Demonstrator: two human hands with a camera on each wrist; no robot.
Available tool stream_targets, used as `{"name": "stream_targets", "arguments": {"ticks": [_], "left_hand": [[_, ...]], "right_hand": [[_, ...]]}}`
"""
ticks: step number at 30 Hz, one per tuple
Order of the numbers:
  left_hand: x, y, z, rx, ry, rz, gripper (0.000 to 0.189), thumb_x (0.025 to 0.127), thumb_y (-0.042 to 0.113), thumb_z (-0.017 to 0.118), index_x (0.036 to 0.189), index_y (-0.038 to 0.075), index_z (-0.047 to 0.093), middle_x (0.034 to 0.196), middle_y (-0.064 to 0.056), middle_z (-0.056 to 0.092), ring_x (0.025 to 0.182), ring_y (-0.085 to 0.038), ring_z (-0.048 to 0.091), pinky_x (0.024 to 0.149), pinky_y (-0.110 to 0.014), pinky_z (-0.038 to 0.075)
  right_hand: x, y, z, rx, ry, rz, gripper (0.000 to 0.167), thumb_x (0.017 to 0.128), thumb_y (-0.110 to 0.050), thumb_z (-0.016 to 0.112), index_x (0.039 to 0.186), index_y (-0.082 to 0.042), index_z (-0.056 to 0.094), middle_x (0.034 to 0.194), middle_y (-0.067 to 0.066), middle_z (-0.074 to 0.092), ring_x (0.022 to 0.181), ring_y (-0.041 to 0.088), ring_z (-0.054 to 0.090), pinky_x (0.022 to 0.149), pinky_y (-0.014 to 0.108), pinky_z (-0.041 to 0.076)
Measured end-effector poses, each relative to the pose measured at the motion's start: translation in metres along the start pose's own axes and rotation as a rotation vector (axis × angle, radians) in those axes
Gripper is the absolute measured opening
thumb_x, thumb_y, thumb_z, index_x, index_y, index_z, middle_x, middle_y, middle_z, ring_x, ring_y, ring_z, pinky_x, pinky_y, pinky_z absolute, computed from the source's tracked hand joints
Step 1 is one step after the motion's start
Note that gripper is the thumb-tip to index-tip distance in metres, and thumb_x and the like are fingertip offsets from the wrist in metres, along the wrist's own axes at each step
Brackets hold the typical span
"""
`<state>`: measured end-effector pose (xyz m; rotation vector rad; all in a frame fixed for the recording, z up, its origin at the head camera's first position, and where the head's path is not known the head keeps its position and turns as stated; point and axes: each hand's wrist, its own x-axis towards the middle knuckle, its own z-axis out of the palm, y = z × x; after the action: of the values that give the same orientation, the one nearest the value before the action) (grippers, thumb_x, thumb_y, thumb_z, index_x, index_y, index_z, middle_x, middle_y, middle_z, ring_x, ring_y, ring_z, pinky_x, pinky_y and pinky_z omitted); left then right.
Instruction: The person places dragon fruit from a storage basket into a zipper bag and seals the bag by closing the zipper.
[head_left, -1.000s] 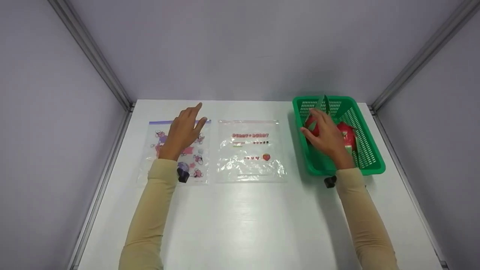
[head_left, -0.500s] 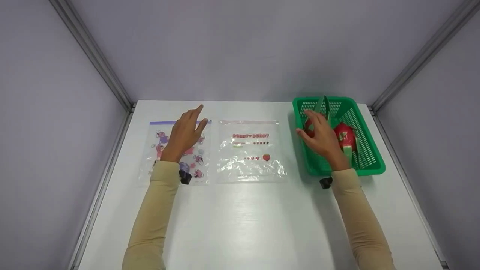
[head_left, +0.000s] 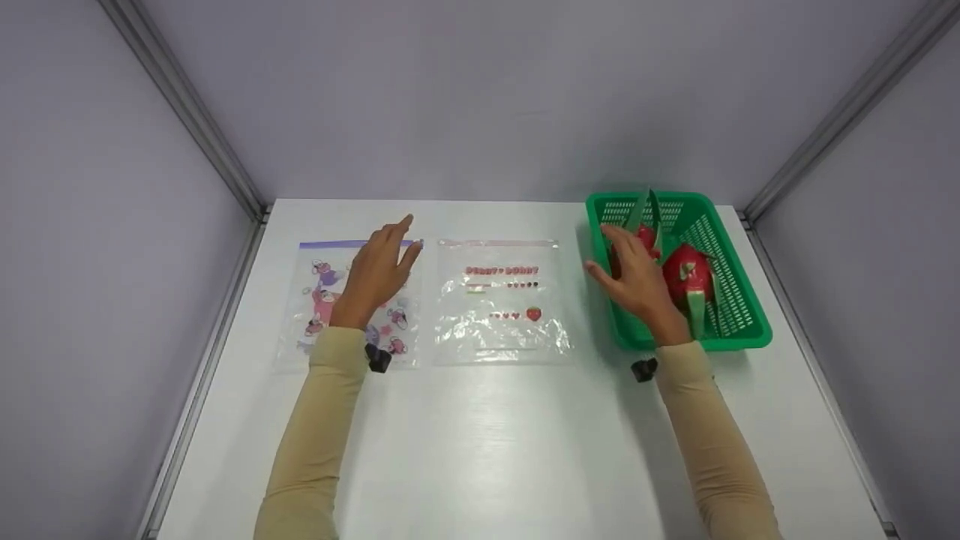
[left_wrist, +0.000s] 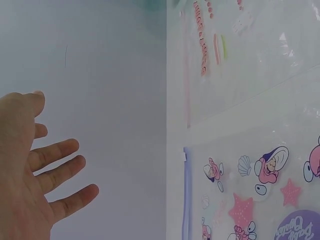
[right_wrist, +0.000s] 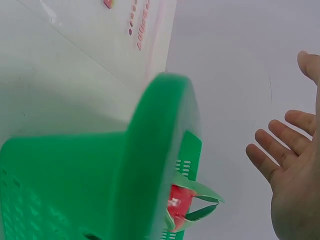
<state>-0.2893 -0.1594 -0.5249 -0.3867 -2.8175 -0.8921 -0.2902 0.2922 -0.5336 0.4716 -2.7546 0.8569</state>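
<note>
My left hand (head_left: 375,274) hovers with fingers spread above a clear zip bag (head_left: 324,276) with a purple top strip and pink and purple cartoon prints. In the left wrist view the same hand (left_wrist: 30,172) holds nothing. Over the left side of a green plastic basket (head_left: 739,345), my right hand (head_left: 637,281) is held with its fingers extended and grips nothing. Two red dragon fruits with green leaf-like flaps lie in the basket. The right one (head_left: 684,271) shows well; the left one (head_left: 647,236) is partly hidden behind my right hand.
Between the hands a second clear zip bag (head_left: 502,330) with a pale pink strip, red lettering and a strawberry print lies flat on the white table (head_left: 480,442). Grey walls (head_left: 465,97) enclose the back and both sides.
My right hand has drifted left over the basket, uncovering more of the right dragon fruit. My left hand has shifted slightly right and toward me. Bags and basket stay put.
</note>
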Motion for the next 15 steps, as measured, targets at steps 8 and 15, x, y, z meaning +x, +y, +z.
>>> {"name": "stream_targets", "arguments": {"ticks": [8, 15], "left_hand": [[-0.001, 0.002, 0.006, -0.026, -0.028, -0.029, 0.063, 0.115, 0.045, 0.045, 0.168, 0.016, 0.032, 0.161, -0.015, 0.05, 0.149, -0.037, 0.047, 0.124, -0.057, 0.04], [-0.003, 0.002, 0.012, -0.05, -0.028, -0.046, 0.062, 0.115, 0.045, 0.045, 0.168, 0.016, 0.033, 0.161, -0.015, 0.05, 0.148, -0.037, 0.049, 0.123, -0.057, 0.041]], "right_hand": [[-0.002, -0.003, 0.009, 0.044, 0.005, -0.008, 0.074, 0.103, -0.044, 0.07, 0.162, -0.011, 0.042, 0.164, 0.016, 0.046, 0.151, 0.036, 0.044, 0.123, 0.063, 0.038], [-0.005, -0.007, 0.02, 0.107, 0.017, 0.001, 0.069, 0.104, -0.04, 0.071, 0.16, -0.008, 0.045, 0.161, 0.016, 0.05, 0.14, 0.036, 0.054, 0.117, 0.06, 0.047]]}}
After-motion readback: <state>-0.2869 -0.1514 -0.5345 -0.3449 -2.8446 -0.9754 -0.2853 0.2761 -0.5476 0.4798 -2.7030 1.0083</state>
